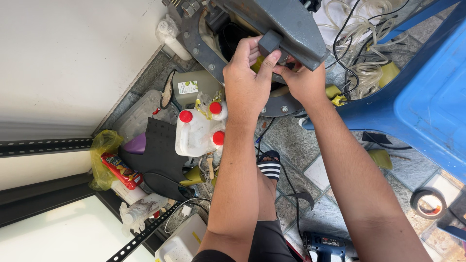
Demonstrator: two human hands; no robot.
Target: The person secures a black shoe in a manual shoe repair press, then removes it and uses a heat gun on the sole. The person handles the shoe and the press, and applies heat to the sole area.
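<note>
The left hand (pixel 250 73) is pinching a small grey block (pixel 269 42) on the heavy, rigid metal machine (pixel 272 22); the right hand (pixel 302 82) is curling underneath, its grip hidden. Sturdy edges look safest to hold.

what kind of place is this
Probably a small, cluttered repair corner on a tiled floor: both hands work at a grey metal machine, with a blue power tool and white jugs nearby.

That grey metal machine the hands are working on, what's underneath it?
Under the grey metal machine, both hands reach in by a yellow piece. Below lie stone floor tiles and a black cable. Its underside stays hidden.
</note>
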